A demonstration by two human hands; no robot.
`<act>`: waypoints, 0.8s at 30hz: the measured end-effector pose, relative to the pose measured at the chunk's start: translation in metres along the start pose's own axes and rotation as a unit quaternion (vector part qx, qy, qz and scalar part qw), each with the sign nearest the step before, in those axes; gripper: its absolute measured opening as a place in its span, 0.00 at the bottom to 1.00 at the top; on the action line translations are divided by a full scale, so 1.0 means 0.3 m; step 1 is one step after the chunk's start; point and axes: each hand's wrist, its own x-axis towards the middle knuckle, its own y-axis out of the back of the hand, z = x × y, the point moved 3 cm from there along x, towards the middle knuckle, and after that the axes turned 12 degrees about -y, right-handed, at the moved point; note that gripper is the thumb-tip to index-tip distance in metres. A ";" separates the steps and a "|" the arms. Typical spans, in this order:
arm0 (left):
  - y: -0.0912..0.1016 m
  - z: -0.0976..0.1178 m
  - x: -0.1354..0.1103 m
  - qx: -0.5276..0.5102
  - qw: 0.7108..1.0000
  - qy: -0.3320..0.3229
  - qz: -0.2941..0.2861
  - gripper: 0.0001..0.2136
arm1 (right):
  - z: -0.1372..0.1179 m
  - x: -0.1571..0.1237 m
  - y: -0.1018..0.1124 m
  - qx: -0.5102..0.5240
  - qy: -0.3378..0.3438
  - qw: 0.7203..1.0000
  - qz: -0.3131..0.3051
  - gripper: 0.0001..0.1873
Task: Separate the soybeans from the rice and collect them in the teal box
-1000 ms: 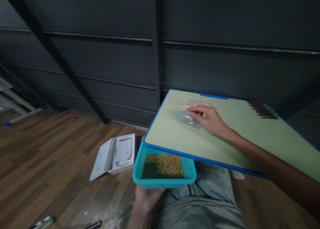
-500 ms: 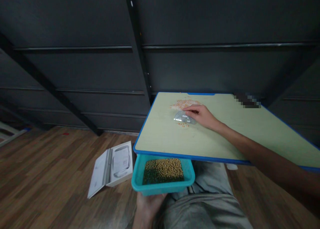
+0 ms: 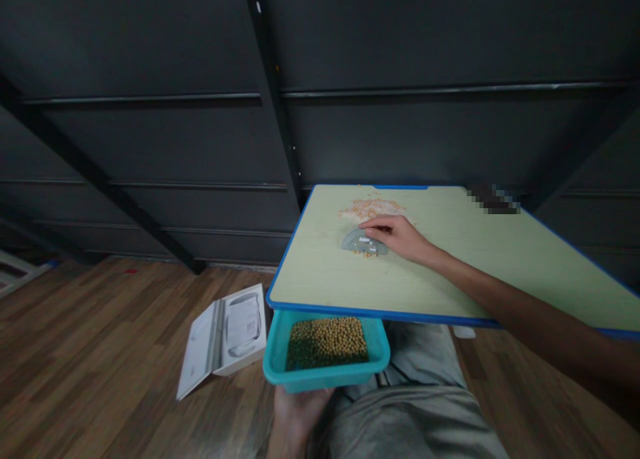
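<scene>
Hand (R) [image 3: 401,237] pinches clear half-round plastic piece [image 3: 363,241] on pale-green, blue-edged tabletop [image 3: 320,275], just on near side of scattered orange grains [image 3: 373,207]; L hand [image 3: 299,409] holds turquoise rectangular plastic tub [image 3: 327,377] w/ tan beans [image 3: 347,335] from below, nr tabletop's near-left corner.

We get a dim overall exposure, with the dark grey panelled wall [image 3: 400,39] sinking toward black and only its thin horizontal rails catching pale streaks. The pale green, blue-edged desk [image 3: 320,272] is among our brightest areas, evenly lit without strong glare. Small white glints sit on the half-round clear plastic piece [image 3: 356,240]. The brown wood-plank floor [image 3: 125,352] shows a faint sheen. Fine detail looks soft to us, wide-angle distortion slants the outer lines, and coarse pixel blocks hide a dark object [image 3: 494,199].
</scene>
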 end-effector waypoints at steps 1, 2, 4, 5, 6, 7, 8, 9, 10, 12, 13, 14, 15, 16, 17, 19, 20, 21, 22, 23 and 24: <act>-0.006 -0.001 0.002 0.000 1.000 -0.001 -0.005 0.18 | -0.003 -0.002 -0.002 0.004 -0.004 1.000 -0.005 0.11; -0.013 -0.001 0.004 0.003 1.000 -0.004 -0.007 0.18 | -0.007 -0.004 -0.004 0.008 -0.008 1.000 -0.011 0.11; -0.029 -0.003 0.006 0.018 1.000 -0.009 -0.003 0.17 | -0.013 -0.008 -0.007 0.013 -0.014 1.000 -0.019 0.11; -0.035 -0.004 0.006 0.026 1.000 -0.009 0.007 0.17 | -0.017 -0.010 -0.009 0.014 -0.016 1.000 -0.021 0.11; -0.040 -0.005 0.005 0.033 0.999 -0.006 0.020 0.17 | -0.020 -0.012 -0.010 0.013 -0.016 1.000 -0.022 0.11; -0.043 -0.006 0.004 0.039 0.999 -0.005 0.029 0.17 | -0.024 -0.014 -0.012 0.011 -0.015 1.000 -0.023 0.11; -0.046 -0.006 0.003 0.042 0.999 -0.005 0.035 0.17 | -0.027 -0.016 -0.014 0.008 -0.013 1.000 -0.024 0.11; -0.048 -0.006 0.004 0.042 0.998 -0.010 0.037 0.18 | -0.031 -0.019 -0.016 0.006 -0.011 1.000 -0.027 0.11; -0.049 -0.005 0.005 0.042 0.998 -0.019 0.034 0.18 | -0.034 -0.022 -0.019 0.005 -0.009 0.999 -0.031 0.11; -0.049 -0.006 0.006 0.037 0.999 -0.027 0.018 0.19 | -0.041 -0.030 -0.024 0.005 -0.009 0.999 -0.039 0.11; -0.048 -0.010 0.006 0.033 0.999 -0.024 0.011 0.19 | -0.046 -0.035 -0.026 0.007 -0.010 0.999 -0.045 0.11; -0.045 -0.016 0.006 0.027 0.999 -0.021 0.003 0.19 | -0.051 -0.040 -0.029 0.007 -0.011 0.999 -0.051 0.11; -0.042 -0.024 0.004 0.021 1.000 -0.017 -0.006 0.19 | -0.057 -0.045 -0.031 0.007 -0.011 0.998 -0.056 0.11; -0.038 -0.034 0.002 0.015 1.000 -0.014 -0.013 0.18 | -0.064 -0.050 -0.032 0.004 -0.009 0.998 -0.061 0.11; -0.034 -0.047 -0.001 0.012 1.000 -0.011 -0.018 0.18 | -0.072 -0.055 -0.033 -0.001 -0.005 0.998 -0.065 0.11; -0.028 -0.078 -0.008 0.009 1.000 -0.004 -0.024 0.18 | -0.089 -0.066 -0.034 -0.015 0.006 0.997 -0.070 0.11; -0.028 -0.094 -0.010 0.010 1.000 0.000 -0.024 0.18 | -0.098 -0.072 -0.033 -0.021 0.013 0.997 -0.072 0.11; -0.031 -0.110 -0.013 0.012 1.000 0.001 -0.021 0.18 | -0.106 -0.079 -0.033 -0.027 0.019 0.997 -0.075 0.11; -0.036 -0.124 -0.015 0.013 1.000 0.002 -0.017 0.18 | -0.114 -0.086 -0.032 -0.030 0.026 0.996 -0.078 0.11; -0.045 -0.137 -0.016 0.013 1.000 0.005 -0.010 0.18 | -0.122 -0.095 -0.030 -0.034 0.031 0.996 -0.081 0.12; -0.056 -0.148 -0.017 0.014 1.000 0.011 -0.003 0.18 | -0.128 -0.105 -0.029 -0.036 0.034 0.995 -0.084 0.12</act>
